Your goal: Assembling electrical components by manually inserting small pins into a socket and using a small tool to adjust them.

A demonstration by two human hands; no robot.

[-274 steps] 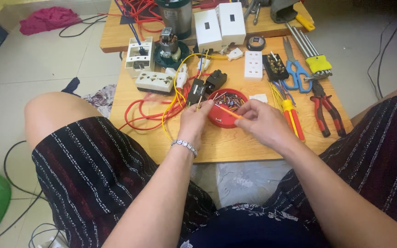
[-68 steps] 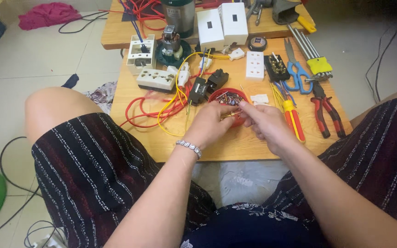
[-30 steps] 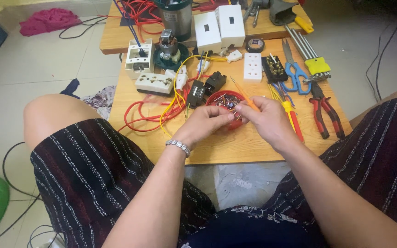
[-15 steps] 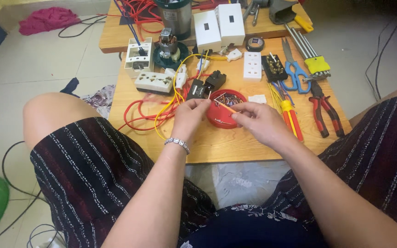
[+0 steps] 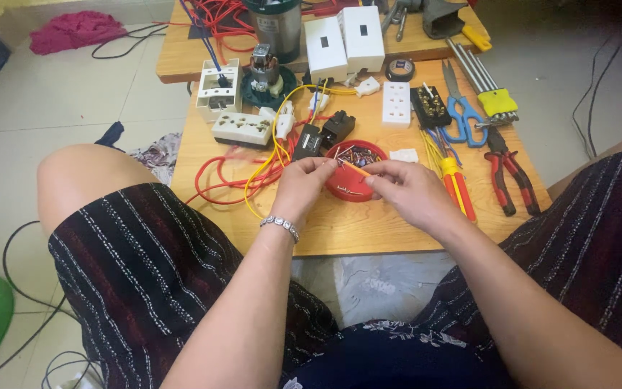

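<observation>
My left hand (image 5: 302, 186) and my right hand (image 5: 406, 191) meet over a small red bowl (image 5: 345, 189) of tiny wire scraps on a low wooden table (image 5: 340, 227). Between the fingertips of both hands runs a short piece of orange-yellow wire (image 5: 355, 168), held just above the bowl. My left wrist wears a silver bracelet (image 5: 279, 225). Red and yellow wires (image 5: 242, 176) lie tangled on the table left of my left hand. Two small black parts (image 5: 323, 135) sit just behind the bowl.
On the table lie a white multi-socket strip (image 5: 240, 129), a white socket plate (image 5: 397, 104), blue scissors (image 5: 458, 119), red-and-black pliers (image 5: 504, 169), a red-yellow screwdriver (image 5: 456, 181), hex keys (image 5: 485, 86) and white switch boxes (image 5: 345, 37). My knees flank the table; cables trail on the floor at left.
Both hands have lifted slightly from the bowl, and the short orange wire is now stretched between their fingertips. The table's objects have not moved.
</observation>
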